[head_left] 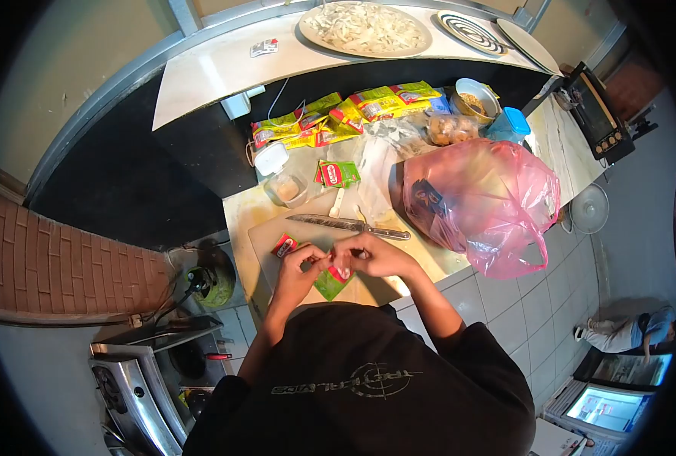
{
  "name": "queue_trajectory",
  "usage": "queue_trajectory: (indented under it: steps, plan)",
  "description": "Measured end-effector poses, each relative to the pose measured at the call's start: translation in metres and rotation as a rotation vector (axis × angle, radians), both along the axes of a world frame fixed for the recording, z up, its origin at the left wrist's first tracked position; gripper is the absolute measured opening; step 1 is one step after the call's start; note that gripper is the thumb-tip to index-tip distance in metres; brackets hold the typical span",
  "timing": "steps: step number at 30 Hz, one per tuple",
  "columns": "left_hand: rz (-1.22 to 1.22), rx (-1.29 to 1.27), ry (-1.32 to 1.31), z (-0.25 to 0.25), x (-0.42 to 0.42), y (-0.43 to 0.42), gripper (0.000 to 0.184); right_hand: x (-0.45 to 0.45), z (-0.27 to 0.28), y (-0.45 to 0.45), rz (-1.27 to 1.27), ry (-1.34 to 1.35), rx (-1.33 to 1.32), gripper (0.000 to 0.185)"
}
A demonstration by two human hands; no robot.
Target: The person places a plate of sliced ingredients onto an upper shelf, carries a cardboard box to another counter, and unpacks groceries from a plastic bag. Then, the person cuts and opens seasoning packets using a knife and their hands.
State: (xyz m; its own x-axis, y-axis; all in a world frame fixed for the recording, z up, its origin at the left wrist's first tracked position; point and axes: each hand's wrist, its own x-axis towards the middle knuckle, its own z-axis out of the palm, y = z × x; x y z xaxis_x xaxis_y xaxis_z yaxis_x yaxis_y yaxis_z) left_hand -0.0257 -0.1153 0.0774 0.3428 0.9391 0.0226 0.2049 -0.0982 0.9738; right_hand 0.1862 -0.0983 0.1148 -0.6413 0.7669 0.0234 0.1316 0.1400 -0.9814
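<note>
Over the front of the cutting board (262, 232), my left hand (300, 270) and my right hand (372, 254) meet with fingertips pinched together. Between them they grip the top of a small green and red sachet (332, 285), whose upper edge is partly hidden by the fingers. A red sachet (284, 245) lies on the board beside my left hand. Just beyond my right hand rests a large kitchen knife (345, 223), its blade pointing left. Farther back are more green and red sachets (339, 174) and an open clear plastic tub (287, 188) with pale contents.
A full pink plastic bag (482, 201) stands on the right of the counter. Yellow packets (353, 114) line the back, near a bowl (476, 101) and a blue-lidded container (510, 125). On the shelf above sits a heaped oval plate (307, 34). A person (630, 334) is at far right.
</note>
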Motion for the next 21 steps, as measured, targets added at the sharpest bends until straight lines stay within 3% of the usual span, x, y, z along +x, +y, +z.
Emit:
queue_trajectory:
  steps: [3,4,7,11,13,17,19,21]
  plan:
    - [0.12,-0.072,-0.235,-0.003,0.006,0.0,0.007,0.005,0.0,0.006,-0.23,-0.175,0.14,0.024]
    - [0.131,-0.08,-0.262,-0.005,0.006,-0.001,0.009,0.006,0.003,0.004,-0.233,-0.101,0.131,0.023]
    - [0.075,-0.034,-0.195,-0.022,0.0,0.0,0.009,0.002,0.004,0.002,-0.274,-0.069,0.249,0.019]
    - [0.028,0.013,-0.053,-0.023,-0.001,-0.002,0.01,0.003,0.002,-0.003,-0.241,-0.082,0.13,0.017]
    - [0.025,0.027,-0.152,-0.019,0.005,-0.003,0.01,0.004,0.008,-0.004,-0.198,-0.019,0.117,0.017]
    - [0.023,-0.15,-0.262,-0.003,0.011,-0.01,0.009,0.0,0.007,-0.006,-0.357,-0.223,0.271,0.023]
    - [0.054,0.004,-0.073,-0.009,0.008,-0.002,0.008,-0.001,0.006,-0.01,-0.191,-0.012,0.091,0.022]
    - [0.061,0.116,-0.019,0.003,0.007,-0.001,0.007,-0.004,0.005,-0.011,-0.192,0.004,0.05,0.021]
